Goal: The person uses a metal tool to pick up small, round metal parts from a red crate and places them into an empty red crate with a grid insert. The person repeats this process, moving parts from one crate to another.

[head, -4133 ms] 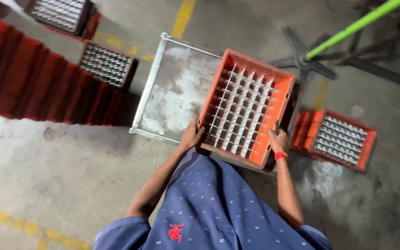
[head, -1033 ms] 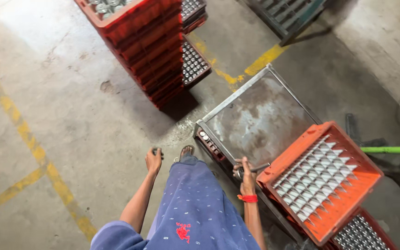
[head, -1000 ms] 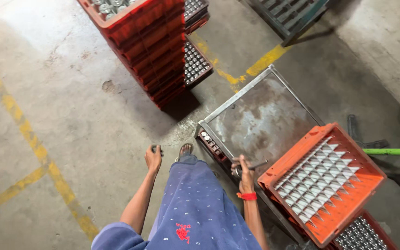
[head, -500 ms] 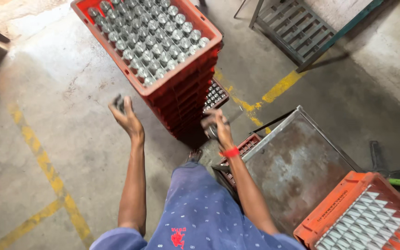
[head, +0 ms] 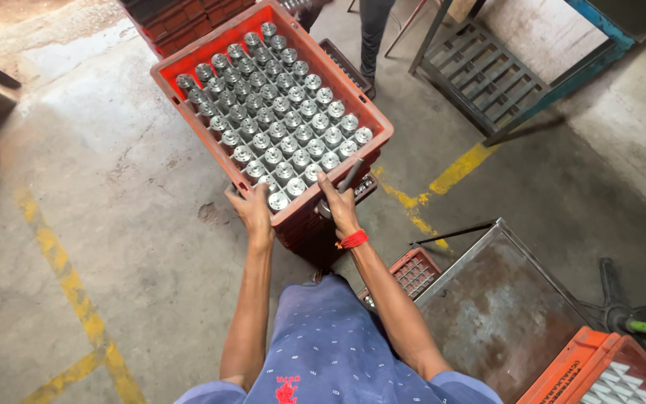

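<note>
Both hands grip the near rim of the red crate [head: 188, 71]: the left hand [head: 252, 209] with fingers curled shut over its near corner, the right hand [head: 338, 206] closed on the rim, a dark rod [head: 350, 175] against it. The crate, full of silver cylindrical parts [head: 278, 120], tops a stack of red crates on the floor, with a rusty metal tabletop [head: 502, 307] to its near right.

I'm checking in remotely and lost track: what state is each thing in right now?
Red crate: full of upright metal cylinders, on top of a stack.
Left hand: gripping the crate's near rim.
Right hand: on the near rim, holding a dark rod.
Metal table: its visible top bare, rusty.
Orange divider crate: at the frame's edge, visible cells empty.
</note>
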Tool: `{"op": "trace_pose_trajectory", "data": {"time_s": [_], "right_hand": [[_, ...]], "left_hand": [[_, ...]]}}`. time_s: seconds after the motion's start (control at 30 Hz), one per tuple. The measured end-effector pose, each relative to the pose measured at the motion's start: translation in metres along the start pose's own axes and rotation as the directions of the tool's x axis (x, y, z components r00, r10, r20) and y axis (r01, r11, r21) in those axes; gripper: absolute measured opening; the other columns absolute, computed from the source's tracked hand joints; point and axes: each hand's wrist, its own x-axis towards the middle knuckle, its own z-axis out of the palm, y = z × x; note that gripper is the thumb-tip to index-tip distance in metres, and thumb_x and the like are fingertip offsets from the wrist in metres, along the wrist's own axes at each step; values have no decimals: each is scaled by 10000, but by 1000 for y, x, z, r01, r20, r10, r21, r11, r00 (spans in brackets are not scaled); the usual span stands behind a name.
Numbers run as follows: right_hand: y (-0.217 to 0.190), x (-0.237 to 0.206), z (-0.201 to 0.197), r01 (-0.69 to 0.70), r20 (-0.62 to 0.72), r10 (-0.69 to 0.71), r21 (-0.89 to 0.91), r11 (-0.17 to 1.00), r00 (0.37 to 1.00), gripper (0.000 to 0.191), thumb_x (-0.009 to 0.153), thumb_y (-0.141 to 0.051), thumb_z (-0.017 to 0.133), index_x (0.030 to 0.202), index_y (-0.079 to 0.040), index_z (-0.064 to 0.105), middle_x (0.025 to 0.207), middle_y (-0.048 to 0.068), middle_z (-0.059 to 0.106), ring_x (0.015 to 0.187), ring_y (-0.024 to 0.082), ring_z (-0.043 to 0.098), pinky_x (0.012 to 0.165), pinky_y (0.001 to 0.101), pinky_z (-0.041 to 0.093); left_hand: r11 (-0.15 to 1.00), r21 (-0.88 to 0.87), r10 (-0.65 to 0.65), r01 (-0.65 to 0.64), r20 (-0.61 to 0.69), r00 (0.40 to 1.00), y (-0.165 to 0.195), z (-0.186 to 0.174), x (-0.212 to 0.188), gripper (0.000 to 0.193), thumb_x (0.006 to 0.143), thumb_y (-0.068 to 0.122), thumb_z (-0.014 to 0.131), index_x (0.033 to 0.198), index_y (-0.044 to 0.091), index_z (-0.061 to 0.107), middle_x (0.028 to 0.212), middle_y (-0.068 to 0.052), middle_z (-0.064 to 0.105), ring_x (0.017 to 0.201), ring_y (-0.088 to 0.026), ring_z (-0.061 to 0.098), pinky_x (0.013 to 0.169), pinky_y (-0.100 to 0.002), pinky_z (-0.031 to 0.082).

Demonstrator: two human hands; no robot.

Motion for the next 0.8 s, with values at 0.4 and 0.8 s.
{"op": "trace_pose_trajectory", "data": {"time_s": [0.4,0.8], "right_hand": [[12,-17,-23,-53,75,48,65,996,996,300,1016,-348,659,1100,-70,584,759,53,619,560,141,589,484,294,476],[15,-159,-138,-118,-64,125,105,987,990,273,891,-204,722,1062,-47,578,848,61,647,648,129,621,536,278,512]], "left_hand": [[881,-319,-345,349,72,936,-27,-29,-44,796,894,162,709,1514,-36,249,1476,-203,426,1340,-294,469,1131,-399,398],[470,453,453,-758,613,647,119,45,105,640,945,338,795,1410,-25,547,1350,-267,560,1270,-422,492,1084,-517,371]]}}
